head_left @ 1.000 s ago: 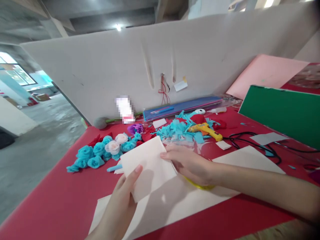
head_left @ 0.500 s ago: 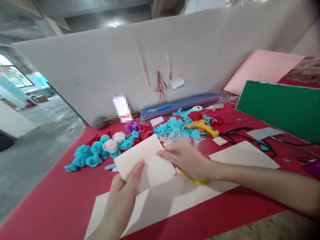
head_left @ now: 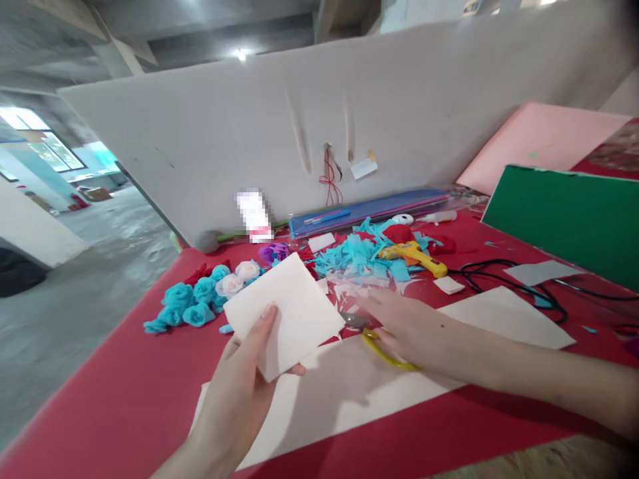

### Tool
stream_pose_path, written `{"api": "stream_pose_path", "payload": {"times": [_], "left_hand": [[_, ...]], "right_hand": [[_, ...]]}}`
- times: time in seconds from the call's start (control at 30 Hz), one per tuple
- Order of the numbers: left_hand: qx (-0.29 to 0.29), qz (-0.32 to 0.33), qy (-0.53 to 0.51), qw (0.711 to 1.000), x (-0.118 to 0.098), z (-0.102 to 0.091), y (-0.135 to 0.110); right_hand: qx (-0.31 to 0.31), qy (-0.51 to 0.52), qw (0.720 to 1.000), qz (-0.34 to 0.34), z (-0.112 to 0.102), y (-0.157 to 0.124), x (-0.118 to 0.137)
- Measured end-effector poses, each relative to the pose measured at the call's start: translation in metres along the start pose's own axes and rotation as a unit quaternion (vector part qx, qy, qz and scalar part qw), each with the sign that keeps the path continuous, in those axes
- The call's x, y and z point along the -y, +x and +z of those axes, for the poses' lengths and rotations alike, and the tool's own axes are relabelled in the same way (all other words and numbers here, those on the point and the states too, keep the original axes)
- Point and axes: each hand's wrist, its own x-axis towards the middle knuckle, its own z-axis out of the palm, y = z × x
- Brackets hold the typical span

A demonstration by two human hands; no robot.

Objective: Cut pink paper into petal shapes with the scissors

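My left hand (head_left: 237,376) grips a square stack of white paper (head_left: 294,316), thumb on top and fingers underneath. Just right of the stack's corner, the grey blades of a pair of scissors (head_left: 387,357) with yellow handles point left. My right hand (head_left: 417,326) is closed around those handles, slightly blurred, above the table. Below both hands lies a long white paper sheet (head_left: 314,426). Small white scraps (head_left: 349,289) are scattered behind the stack. A narrow sliver of paper hangs near the stack's lower right edge.
Blue paper roses (head_left: 198,314) lie left on the red table (head_left: 114,392). Behind sit blue paper strips (head_left: 349,256), a yellow glue gun (head_left: 414,256) and a phone (head_left: 254,214). A black cable (head_left: 479,273) winds right, before a green board (head_left: 559,229).
My right hand has drawn the scissors away from the stack's right edge, so the blades now show. The stack has turned slightly in my left hand. The view has shifted a little left.
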Motion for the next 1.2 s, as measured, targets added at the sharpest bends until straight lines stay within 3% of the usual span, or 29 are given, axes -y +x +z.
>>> {"api": "stream_pose_path", "payload": {"times": [0.13, 0.27, 0.37, 0.5, 0.67, 0.77, 0.9, 1.2], "left_hand": [[0.01, -0.009, 0.005, 1.0, 0.004, 0.001, -0.003], [0.075, -0.007, 0.023, 0.997, 0.009, 0.002, -0.005], [0.091, -0.018, 0.042, 0.995, 0.012, 0.002, -0.007], [0.072, 0.0, 0.054, 0.996, 0.014, 0.003, -0.007], [0.052, 0.053, 0.068, 0.995, 0.016, -0.002, 0.007], [0.048, 0.059, 0.062, 0.995, 0.017, -0.005, 0.017], [0.047, 0.052, 0.063, 0.996, 0.019, -0.007, 0.023], [0.011, 0.068, 0.05, 0.996, 0.016, -0.009, 0.021]], "right_hand": [[0.037, 0.11, 0.993, 0.003, -0.009, 0.004, 0.023], [0.111, 0.264, 0.958, 0.008, -0.006, 0.002, 0.038], [0.095, 0.293, 0.951, 0.02, 0.002, 0.001, 0.041], [0.071, 0.233, 0.97, 0.013, 0.004, 0.004, 0.033], [0.023, 0.005, 1.0, -0.014, -0.006, 0.004, 0.003], [0.062, -0.078, 0.995, -0.021, -0.01, -0.001, -0.009], [0.104, -0.128, 0.986, -0.024, -0.01, -0.001, -0.013], [0.045, -0.135, 0.99, -0.02, 0.007, -0.003, -0.032]]}}
